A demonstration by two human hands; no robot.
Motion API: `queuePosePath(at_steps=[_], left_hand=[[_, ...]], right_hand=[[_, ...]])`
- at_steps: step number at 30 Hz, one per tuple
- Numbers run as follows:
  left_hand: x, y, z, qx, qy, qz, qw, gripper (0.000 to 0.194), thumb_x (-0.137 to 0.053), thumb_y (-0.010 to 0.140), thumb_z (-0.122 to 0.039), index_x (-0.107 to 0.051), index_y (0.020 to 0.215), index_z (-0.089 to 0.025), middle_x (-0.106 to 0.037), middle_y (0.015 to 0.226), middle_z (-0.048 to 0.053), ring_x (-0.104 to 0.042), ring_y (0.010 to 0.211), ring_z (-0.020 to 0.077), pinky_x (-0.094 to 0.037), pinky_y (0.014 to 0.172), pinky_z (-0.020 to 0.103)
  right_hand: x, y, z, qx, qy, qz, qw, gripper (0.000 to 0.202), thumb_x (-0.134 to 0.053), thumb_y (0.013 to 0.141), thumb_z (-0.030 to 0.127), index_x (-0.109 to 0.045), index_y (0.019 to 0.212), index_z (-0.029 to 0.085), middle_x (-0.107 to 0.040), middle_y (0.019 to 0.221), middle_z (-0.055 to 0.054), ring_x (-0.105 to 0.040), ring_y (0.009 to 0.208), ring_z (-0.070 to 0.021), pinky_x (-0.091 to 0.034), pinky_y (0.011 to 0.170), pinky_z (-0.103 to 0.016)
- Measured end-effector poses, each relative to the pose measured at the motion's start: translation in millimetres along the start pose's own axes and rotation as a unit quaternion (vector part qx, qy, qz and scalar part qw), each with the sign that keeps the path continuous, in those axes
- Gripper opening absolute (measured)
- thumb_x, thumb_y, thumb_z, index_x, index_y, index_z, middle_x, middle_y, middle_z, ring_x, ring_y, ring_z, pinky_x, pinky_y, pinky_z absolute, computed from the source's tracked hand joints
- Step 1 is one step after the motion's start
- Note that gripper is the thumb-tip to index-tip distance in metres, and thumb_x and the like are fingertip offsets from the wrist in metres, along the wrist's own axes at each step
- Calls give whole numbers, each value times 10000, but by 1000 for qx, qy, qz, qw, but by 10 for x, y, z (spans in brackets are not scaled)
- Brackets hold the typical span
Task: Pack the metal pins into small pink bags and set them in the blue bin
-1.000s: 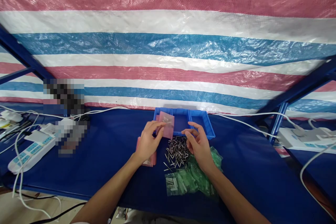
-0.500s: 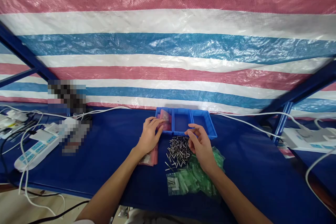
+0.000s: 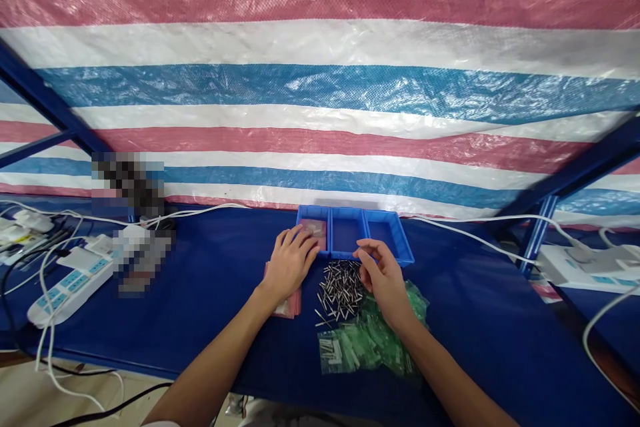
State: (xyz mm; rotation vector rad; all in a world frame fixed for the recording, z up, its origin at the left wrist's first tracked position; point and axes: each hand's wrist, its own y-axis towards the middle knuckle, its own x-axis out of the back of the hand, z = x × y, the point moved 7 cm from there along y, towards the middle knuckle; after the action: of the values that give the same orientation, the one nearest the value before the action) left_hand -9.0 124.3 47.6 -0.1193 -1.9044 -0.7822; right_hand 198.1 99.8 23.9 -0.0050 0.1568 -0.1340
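Observation:
My left hand (image 3: 290,260) is open, palm down, with its fingers reaching over the near edge of the left blue tray (image 3: 299,213). A pink plastic bag (image 3: 316,229) lies in that tray by my fingertips. Under my left palm and wrist is a stack of pink bags (image 3: 295,304), partly hidden. My right hand (image 3: 384,273) hovers with curled fingers beside a pile of small metal pins (image 3: 340,288); thumb and forefinger are close together, and anything between them is too small to make out. Green plastic bags (image 3: 373,333) lie below my right wrist.
A middle blue tray (image 3: 347,227) and a right blue tray (image 3: 389,233) adjoin the left one. Power strips stand at the left (image 3: 70,287) and right (image 3: 590,267), with white cables (image 3: 465,217) along the back. A striped tarp (image 3: 320,87) hangs behind the blue table (image 3: 210,307).
My left hand has flattened and shifted slightly right and down, its fingers spreading. The pink bag that stood tilted in the left tray now lies flatter. My right hand has hardly moved.

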Motion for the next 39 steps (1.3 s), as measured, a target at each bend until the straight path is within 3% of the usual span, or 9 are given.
queuePosePath(at_steps=[6,17,25,39], left_hand=[[-59,-12,-11,-20,7,22,1000,312,-410,1136,-303,-707,1186,-220,-699,1301,94,-635,1193,249,-398,1082,452],[-79,-6,-19,-4,51,63,997,343,-354,1147,-377,-663,1142,-228,-679,1101,72,-584,1003,254,-454,889,408],[-90,-9,-27,-10,52,65,997,347,-408,1124,-479,-648,1167,-233,-687,1125,74,-602,1039,268,-445,913,412],[-101,-17,-33,-13,48,61,997,319,-448,1118,-464,-627,1052,-208,-714,1071,73,-615,1020,262,-440,920,410]], right_hand=[[-1,10,-15,-1,2,5,1000,392,-761,892,551,-646,1101,240,-661,972,-28,-451,483,-73,-301,362,-216],[-12,3,4,-1,6,7,1000,358,-772,884,540,-668,1050,240,-665,915,-25,-451,486,-83,-313,367,-221],[-15,15,-31,-2,5,11,1000,358,-779,871,532,-673,1047,239,-665,883,-16,-457,479,-81,-299,360,-214],[-30,7,-33,-3,-1,19,1000,365,-758,890,540,-669,1061,229,-658,893,-23,-456,489,-87,-313,377,-217]])
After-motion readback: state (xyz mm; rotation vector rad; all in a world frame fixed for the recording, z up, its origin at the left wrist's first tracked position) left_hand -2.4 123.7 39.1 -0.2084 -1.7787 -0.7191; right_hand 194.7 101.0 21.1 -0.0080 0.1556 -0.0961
